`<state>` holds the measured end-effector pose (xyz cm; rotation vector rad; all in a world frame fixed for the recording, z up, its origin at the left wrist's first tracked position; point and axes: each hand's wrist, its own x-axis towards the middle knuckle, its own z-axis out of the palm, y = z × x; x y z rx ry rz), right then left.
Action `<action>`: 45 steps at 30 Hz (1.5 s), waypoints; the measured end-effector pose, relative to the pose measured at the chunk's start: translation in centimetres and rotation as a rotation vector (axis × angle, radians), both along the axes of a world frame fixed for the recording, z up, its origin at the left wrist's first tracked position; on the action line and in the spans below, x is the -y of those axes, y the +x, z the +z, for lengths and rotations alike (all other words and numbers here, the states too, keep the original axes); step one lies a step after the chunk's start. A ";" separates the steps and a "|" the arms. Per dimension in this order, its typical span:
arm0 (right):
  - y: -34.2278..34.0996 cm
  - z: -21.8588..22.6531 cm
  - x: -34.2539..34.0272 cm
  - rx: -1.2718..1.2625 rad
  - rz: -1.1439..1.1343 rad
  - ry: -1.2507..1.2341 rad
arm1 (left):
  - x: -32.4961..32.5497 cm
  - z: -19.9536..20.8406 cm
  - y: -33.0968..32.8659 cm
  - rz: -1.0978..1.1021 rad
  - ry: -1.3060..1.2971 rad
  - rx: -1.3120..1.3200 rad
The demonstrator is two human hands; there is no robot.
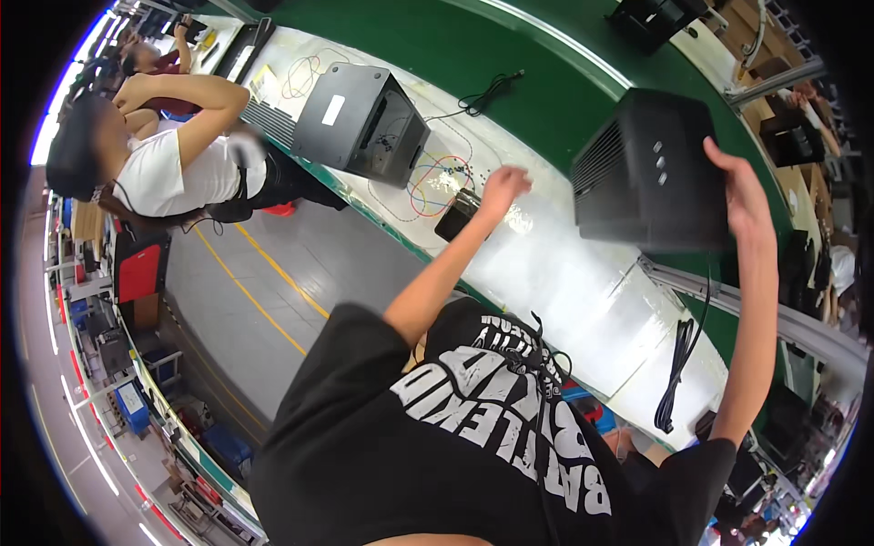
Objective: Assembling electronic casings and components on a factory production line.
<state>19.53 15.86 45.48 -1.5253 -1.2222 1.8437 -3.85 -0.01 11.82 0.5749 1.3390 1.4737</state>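
A large black box-shaped device (669,168), with a slotted vent on one side and small fittings on its face, is tilted at the right. My right hand (748,196) grips its right edge, thumb along the upper corner. I cannot tell whether its lower edge rests on anything. Over the white worktop (546,264), my left hand (506,189) is loosely open, a little blurred, with no object visible in it. A dark phone-like rectangle (455,218) lies just below that hand. Thin coloured wires (442,177) and small loose parts are scattered beyond it.
Farther left stands a second dark box (355,123) with an open, hollow side. A bundled black cable (674,382) lies at the near right, another (492,94) at the back. A co-worker in a white shirt (168,187) is on the left. A metal rail (756,314) runs along the right.
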 end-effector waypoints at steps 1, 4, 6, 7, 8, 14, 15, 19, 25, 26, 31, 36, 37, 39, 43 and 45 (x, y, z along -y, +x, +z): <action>0.9 -0.9 -3.2 -0.059 -0.028 -0.080 | 2.6 -0.1 -0.2 0.003 -0.026 -0.142; 2.4 -2.4 -9.5 -0.053 -0.222 -0.184 | 11.7 -3.3 -1.8 0.130 -0.110 -0.421; 3.1 -4.0 -12.2 -0.227 -0.722 -0.302 | 15.9 -4.1 -3.2 0.276 -0.146 -0.597; 4.6 -6.1 -14.9 -0.233 -0.814 -0.276 | 17.5 -5.4 -4.1 0.273 -0.266 -0.685; 4.9 -8.4 -16.4 -0.213 -0.817 -0.289 | 19.0 -6.1 -5.1 0.278 -0.317 -0.686; 16.6 -17.5 -25.5 -0.509 -0.975 -0.145 | 16.1 -6.0 -8.7 0.144 -0.311 -0.569; 19.6 -16.8 -26.9 -0.501 -1.061 -0.359 | 14.2 -5.7 -8.4 0.060 -0.258 -0.631; 20.8 -20.8 -26.5 -0.647 -1.349 -0.365 | 10.2 -4.1 -7.0 -0.209 -0.181 -0.873; 28.7 -22.3 -24.7 -0.607 -1.043 -0.274 | 7.8 -9.2 -4.1 -0.214 -0.217 -0.726; 31.3 -19.9 -25.3 -0.654 -0.947 -0.240 | 8.0 -9.5 -3.8 -0.169 -0.225 -0.641; 25.1 -23.6 -13.2 -0.535 -0.503 0.202 | 8.5 -10.9 -4.0 -0.124 -0.291 -0.850; 0.7 -38.9 0.3 -0.043 0.033 0.530 | 9.6 -12.1 -3.2 -0.115 -0.413 -0.842; -3.0 -40.7 1.1 0.082 0.239 0.335 | 9.9 -12.1 -3.1 -0.089 -0.436 -0.879; -8.3 -45.5 0.7 0.054 0.742 0.676 | 10.8 -12.2 -2.8 -0.082 -0.498 -0.903; -12.8 -50.0 2.4 -0.083 1.068 0.870 | 9.6 -12.2 -2.9 -0.113 -0.515 -0.917; -13.8 -51.3 2.4 -0.111 1.156 0.918 | 9.6 -12.5 -3.3 -0.139 -0.472 -0.926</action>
